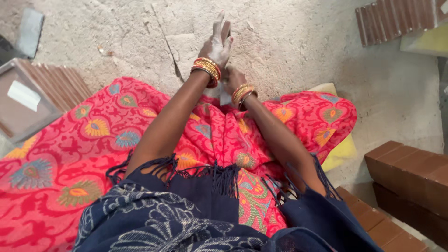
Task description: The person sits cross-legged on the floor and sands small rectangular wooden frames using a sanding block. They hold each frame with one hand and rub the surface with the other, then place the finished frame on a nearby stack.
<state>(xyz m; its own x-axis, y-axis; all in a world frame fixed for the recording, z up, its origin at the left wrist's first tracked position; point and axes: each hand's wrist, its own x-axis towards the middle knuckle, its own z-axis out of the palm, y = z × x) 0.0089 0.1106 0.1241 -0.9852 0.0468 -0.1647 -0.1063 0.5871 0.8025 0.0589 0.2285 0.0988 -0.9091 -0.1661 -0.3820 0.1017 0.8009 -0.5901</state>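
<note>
My left hand [217, 43] reaches forward over the dusty ground, coated in white powder, fingers straight and pressed together. It wears orange and gold bangles [206, 70]. It seems to lie flat against a thin pale slab [225, 97] seen edge-on; most of the slab is hidden. My right hand [232, 77], also bangled, is curled just behind the left wrist, gripping the slab's near end. Both forearms stretch out over a red patterned cloth [84, 154] covering my lap, with a navy fringed shawl [186, 210] nearest the camera.
Thin brown tiles stand in a row [60, 81] at left beside a flat brown tray [23, 109]. Brown bricks [410, 172] are stacked at right, with more ribbed tiles [396, 18] at top right. A yellow cushion [343, 149] lies under the cloth. The ground [289, 42] is cracked.
</note>
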